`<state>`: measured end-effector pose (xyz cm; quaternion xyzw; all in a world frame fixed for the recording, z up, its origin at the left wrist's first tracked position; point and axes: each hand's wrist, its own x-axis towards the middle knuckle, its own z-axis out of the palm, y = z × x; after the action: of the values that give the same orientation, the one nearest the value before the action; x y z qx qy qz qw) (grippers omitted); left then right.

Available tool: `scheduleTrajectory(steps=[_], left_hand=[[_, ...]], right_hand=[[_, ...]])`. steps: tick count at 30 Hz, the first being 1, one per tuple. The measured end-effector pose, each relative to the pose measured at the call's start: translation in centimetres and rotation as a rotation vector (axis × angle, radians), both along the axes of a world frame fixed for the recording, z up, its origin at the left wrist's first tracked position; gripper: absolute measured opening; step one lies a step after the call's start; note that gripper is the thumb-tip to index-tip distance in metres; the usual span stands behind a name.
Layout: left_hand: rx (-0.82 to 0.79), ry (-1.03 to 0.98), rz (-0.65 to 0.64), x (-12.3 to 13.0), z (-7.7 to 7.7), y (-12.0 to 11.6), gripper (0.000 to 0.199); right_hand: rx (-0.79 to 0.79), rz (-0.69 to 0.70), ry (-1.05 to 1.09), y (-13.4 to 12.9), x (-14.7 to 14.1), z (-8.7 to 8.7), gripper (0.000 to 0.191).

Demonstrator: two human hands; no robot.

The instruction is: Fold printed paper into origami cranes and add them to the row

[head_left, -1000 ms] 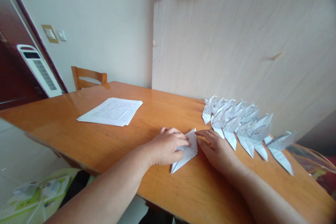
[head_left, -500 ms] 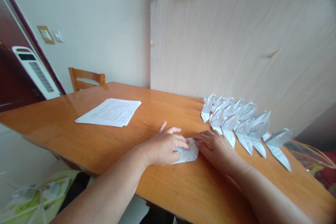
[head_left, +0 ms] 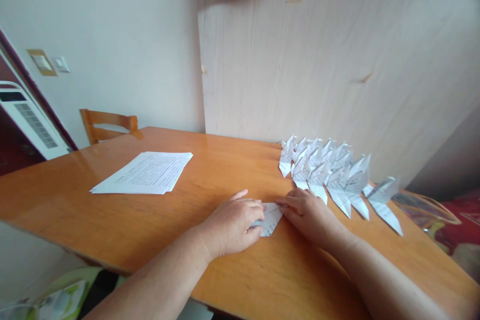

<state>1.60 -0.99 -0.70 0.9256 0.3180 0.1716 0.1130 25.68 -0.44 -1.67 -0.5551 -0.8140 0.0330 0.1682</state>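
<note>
A small piece of folded printed paper [head_left: 271, 220] lies flat on the wooden table in front of me. My left hand [head_left: 236, 221] rests over its left part, fingers bent together and pressing on it, so that side is hidden. At the upper right corner, my right hand [head_left: 313, 215] has its fingertips closed on the paper's edge. Just beyond my right hand stand rows of folded paper pieces [head_left: 339, 187] with pointed, upright tips, made of the same printed paper.
A stack of printed sheets [head_left: 146, 172] lies on the left of the wooden table [head_left: 225, 160]. Behind the far left edge is a wooden chair [head_left: 108, 125]. A pale board [head_left: 270, 75] stands against the wall behind the table. A plastic bag [head_left: 423, 207] sits past the right edge.
The view has turned slightly right and up. My left fingers have drawn closer together over the folded paper. My right hand stays at its right corner.
</note>
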Motion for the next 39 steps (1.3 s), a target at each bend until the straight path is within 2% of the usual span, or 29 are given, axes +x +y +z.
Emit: scheduleTrajectory(steps=[4, 10, 14, 21, 25, 33, 39], left_hand=[[-0.028, -0.002, -0.001, 0.0, 0.1, -0.1, 0.028], [-0.046, 0.003, 0.012, -0.1, 0.4, -0.3, 0.028], [-0.036, 0.009, 0.027, 0.0, 0.7, -0.5, 0.028], [-0.04, 0.007, 0.024, 0.0, 0.7, -0.5, 0.022], [-0.061, 0.001, 0.011, -0.1, 0.6, -0.4, 0.014], [-0.028, 0.008, -0.001, -0.3, 0.2, -0.3, 0.027], [-0.038, 0.012, 0.002, -0.3, 0.3, -0.4, 0.028]], right_hand=[[0.023, -0.041, -0.003, -0.2, 0.2, 0.4, 0.031], [0.124, -0.142, -0.012, -0.7, 0.8, 1.7, 0.04], [0.125, -0.098, -0.104, -1.7, 0.7, 2.3, 0.046], [-0.057, -0.014, -0.225, -3.1, -0.5, 1.6, 0.055], [-0.122, 0.013, -0.223, -3.4, -0.7, 1.2, 0.063], [-0.168, 0.003, -0.256, -3.6, -1.0, 1.2, 0.069], [-0.081, -0.026, -0.264, -3.8, -0.9, 0.2, 0.066]])
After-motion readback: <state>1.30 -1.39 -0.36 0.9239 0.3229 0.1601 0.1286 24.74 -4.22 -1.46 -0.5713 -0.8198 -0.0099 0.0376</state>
